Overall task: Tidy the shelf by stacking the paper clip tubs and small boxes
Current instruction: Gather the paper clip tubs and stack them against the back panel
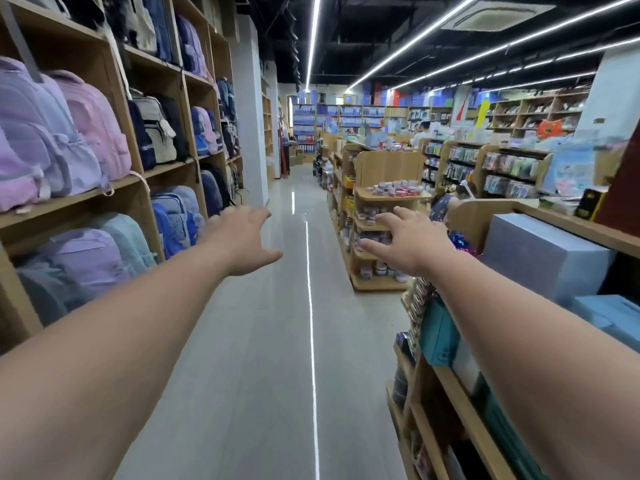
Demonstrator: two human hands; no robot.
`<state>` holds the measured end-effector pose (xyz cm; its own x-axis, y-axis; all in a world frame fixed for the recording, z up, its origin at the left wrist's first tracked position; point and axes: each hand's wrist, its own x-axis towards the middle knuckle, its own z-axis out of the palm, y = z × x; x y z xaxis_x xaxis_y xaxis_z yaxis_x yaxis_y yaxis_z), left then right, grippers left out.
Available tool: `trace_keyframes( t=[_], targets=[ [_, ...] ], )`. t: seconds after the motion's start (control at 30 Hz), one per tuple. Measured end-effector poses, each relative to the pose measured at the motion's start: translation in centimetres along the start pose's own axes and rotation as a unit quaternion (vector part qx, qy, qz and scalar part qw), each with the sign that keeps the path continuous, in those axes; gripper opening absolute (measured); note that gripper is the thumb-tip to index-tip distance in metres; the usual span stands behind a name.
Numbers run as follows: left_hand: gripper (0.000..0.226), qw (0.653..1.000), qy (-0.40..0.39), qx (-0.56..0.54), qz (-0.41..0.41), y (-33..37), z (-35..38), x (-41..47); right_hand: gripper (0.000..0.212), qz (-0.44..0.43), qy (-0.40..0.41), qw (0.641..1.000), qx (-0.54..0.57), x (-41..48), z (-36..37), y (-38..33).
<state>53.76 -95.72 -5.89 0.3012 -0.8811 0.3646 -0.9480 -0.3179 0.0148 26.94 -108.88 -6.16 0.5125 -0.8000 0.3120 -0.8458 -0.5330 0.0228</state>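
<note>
Both hands empty; task shelf ahead, not yet within reach.

At left, soft fabric backpacks (pixel 86 126) fill wooden wall shelving. The left hand (pixel 242 237) reaches forward over the glossy grey floor (pixel 277 341), fingers spread, holding nothing; the right hand (pixel 412 242) does likewise, the two well apart. Beyond the right hand stands the rounded wooden end shelf (pixel 377 284), its top tier carrying small clear paper clip tubs (pixel 389 186) and red-and-white small boxes (pixel 408 193) in a loose jumble. Judged: tubs light, rigid, smooth plastic, probably slippery, so grip the sides. Boxes light card, crushable, so hold the flat faces.
</note>
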Motion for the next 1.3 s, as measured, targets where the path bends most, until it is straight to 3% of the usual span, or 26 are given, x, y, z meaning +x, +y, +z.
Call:
trace_keyframes(
  t=[0.23, 0.53, 0.73, 1.3],
  targets=[
    [0.084, 0.999, -0.004, -0.020, 0.030, -3.5, 11.4, 21.3, 0.089, 0.033, -0.015, 0.999, 0.005, 19.4, 9.6, 1.4],
    [0.088, 0.993, -0.054, -0.072, 0.076, -5.2, 21.6, 49.3, 0.101, 0.079, -0.026, 0.996, -0.010, 44.1, 17.3, 5.9],
    [0.082, 0.992, -0.064, -0.070, 0.089, -2.1, 30.6, 65.1, 0.083, 0.102, -0.048, 0.994, 0.003, 58.7, 25.6, 13.1],
    [0.081, 0.983, -0.101, -0.118, 0.102, 11.5, 51.8, 111.0, 0.090, 0.111, -0.096, 0.989, -0.012, 101.6, 43.1, 36.8]
  ],
)
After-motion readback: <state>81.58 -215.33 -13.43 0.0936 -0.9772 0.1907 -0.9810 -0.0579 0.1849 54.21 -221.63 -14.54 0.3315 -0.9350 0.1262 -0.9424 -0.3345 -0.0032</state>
